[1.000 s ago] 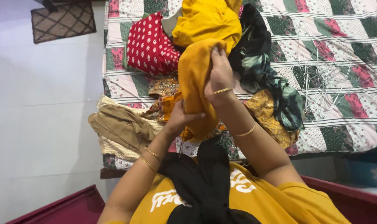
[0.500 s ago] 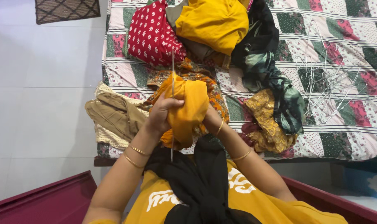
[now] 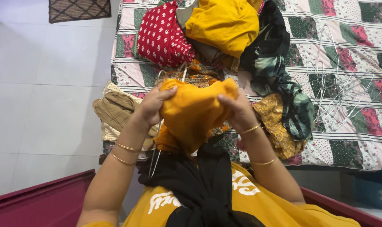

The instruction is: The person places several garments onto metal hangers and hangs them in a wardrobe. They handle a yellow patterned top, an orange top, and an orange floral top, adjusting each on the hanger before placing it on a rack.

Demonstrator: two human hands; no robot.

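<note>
1. My left hand (image 3: 151,107) grips the left edge of a bunched mustard-yellow garment (image 3: 193,113), fingers curled over the cloth.
2. My right hand (image 3: 237,111) pinches the garment's right edge, fingers closed on the fabric.
3. The garment hangs between my hands, in front of my chest and above the near edge of the bed (image 3: 350,25).
4. A thin wire hanger (image 3: 157,155) runs with the garment: its metal shows above the cloth and dangles below my left wrist.
5. Beyond it on the patchwork bedspread lie a red printed cloth (image 3: 161,35), another yellow cloth (image 3: 224,23) and a dark green garment (image 3: 279,80).
6. Folded tan clothes (image 3: 113,111) sit just left of my left hand; a heap of wire hangers (image 3: 338,90) lies well to the right.
</note>
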